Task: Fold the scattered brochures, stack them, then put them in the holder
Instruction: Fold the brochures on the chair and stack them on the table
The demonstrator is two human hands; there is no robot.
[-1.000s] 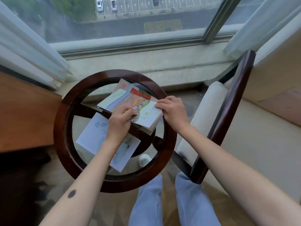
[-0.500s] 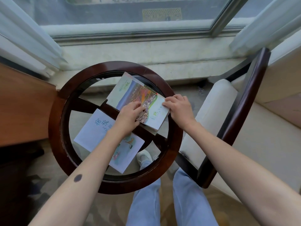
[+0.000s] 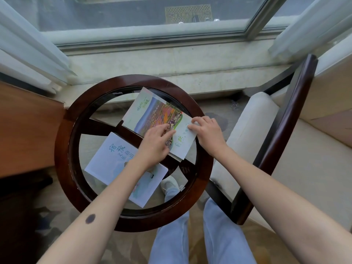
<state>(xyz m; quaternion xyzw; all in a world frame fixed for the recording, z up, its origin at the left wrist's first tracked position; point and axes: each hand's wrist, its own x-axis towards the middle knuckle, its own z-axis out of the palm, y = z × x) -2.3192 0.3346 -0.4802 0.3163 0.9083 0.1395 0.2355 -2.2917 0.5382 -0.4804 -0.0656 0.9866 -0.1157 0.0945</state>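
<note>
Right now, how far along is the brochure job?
Partway. Done: the colourful brochure looks folded and lies flat on the glass table. In hand: the left hand presses its middle, and the right hand has its fingertips at its right edge. Left: the white brochure lies apart, nearer the person, not stacked. No holder is in view.

- Left hand (image 3: pixel 154 147) and right hand (image 3: pixel 208 134) bare, forearms bare.
- Dark oval mark (image 3: pixel 90 218) on left forearm.
- Light blue jeans (image 3: pixel 219 235) on both legs.
- White shoe (image 3: pixel 168 184).
</note>
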